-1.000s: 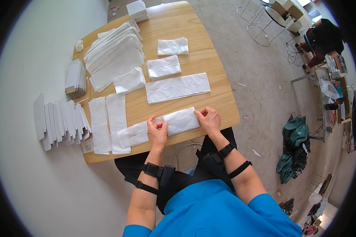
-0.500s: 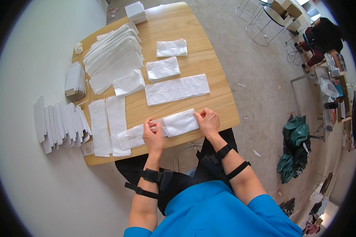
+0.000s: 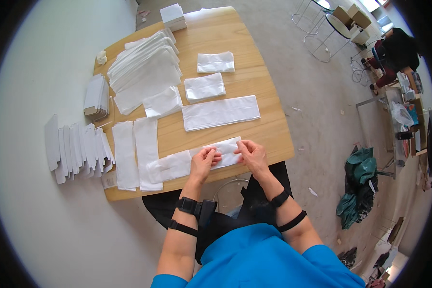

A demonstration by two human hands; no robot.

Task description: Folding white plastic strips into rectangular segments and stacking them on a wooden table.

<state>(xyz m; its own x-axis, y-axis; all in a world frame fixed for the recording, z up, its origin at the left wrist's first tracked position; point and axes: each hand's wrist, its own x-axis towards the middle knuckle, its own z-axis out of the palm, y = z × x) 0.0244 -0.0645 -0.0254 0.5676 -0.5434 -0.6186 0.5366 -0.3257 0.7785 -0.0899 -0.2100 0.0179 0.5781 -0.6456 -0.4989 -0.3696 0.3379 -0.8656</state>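
A long white cloth strip (image 3: 177,164) lies along the near edge of the wooden table (image 3: 269,132). My left hand (image 3: 204,162) pinches the strip near its middle. My right hand (image 3: 251,156) grips its right end, which is folded over toward the left hand. The two hands sit close together, a short white section (image 3: 227,152) between them.
A longer flat white cloth (image 3: 221,112) lies just beyond, then two small folded pieces (image 3: 205,87) (image 3: 216,62). A fanned pile of white cloths (image 3: 144,72) sits far left, two strips (image 3: 137,151) at near left. White folded pieces (image 3: 77,149) stand on the floor. Another person (image 3: 393,53) sits far right.
My right hand has moved left, bringing the strip's right end over toward my left hand. The visible strip between the hands has grown shorter.
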